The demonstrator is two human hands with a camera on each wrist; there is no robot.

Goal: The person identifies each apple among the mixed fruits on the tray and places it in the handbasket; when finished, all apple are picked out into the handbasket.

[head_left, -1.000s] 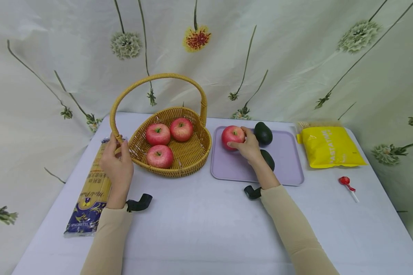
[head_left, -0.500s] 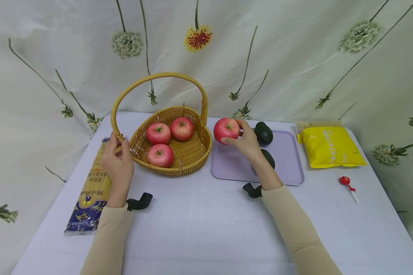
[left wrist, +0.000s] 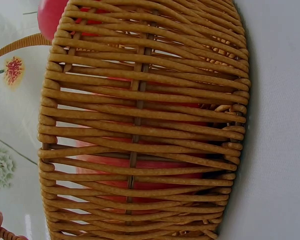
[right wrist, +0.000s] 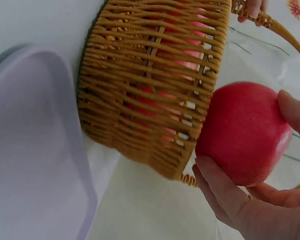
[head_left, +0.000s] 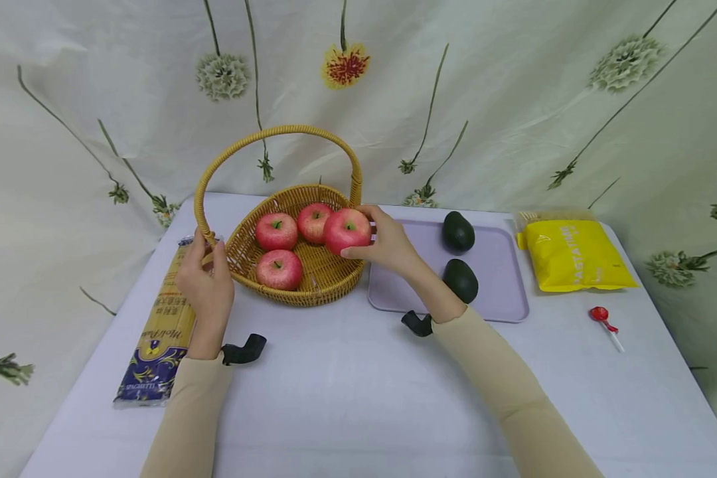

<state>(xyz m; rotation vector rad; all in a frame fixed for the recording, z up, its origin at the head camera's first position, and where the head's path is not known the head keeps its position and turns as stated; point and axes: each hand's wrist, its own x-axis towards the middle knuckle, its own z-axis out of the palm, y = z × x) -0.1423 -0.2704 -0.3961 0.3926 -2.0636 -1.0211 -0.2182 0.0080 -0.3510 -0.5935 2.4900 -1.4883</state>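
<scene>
My right hand [head_left: 391,245] holds a red apple [head_left: 348,231] between thumb and fingers, over the right side of the wicker basket [head_left: 328,292]. In the right wrist view that apple [right wrist: 244,132] shows above the basket's rim. Three more apples lie inside the basket, one of them the front apple [head_left: 279,270]. With thumb and fingers my left hand [head_left: 208,285] grips the lower left end of the basket's arched handle [head_left: 277,131]. The left wrist view is mostly filled by the woven basket wall [left wrist: 140,125], with apples partly visible through its gaps.
A lilac tray [head_left: 502,305] right of the basket bears two avocados, the rear avocado [head_left: 457,232] and the front avocado [head_left: 461,280]. Further right lie a yellow pasta bag [head_left: 576,255] and a red lollipop [head_left: 600,318]. A spaghetti packet [head_left: 161,338] lies beside my left forearm.
My right hand has lifted the apple off the tray and carried it left to the basket. My left hand keeps its grip on the handle.
</scene>
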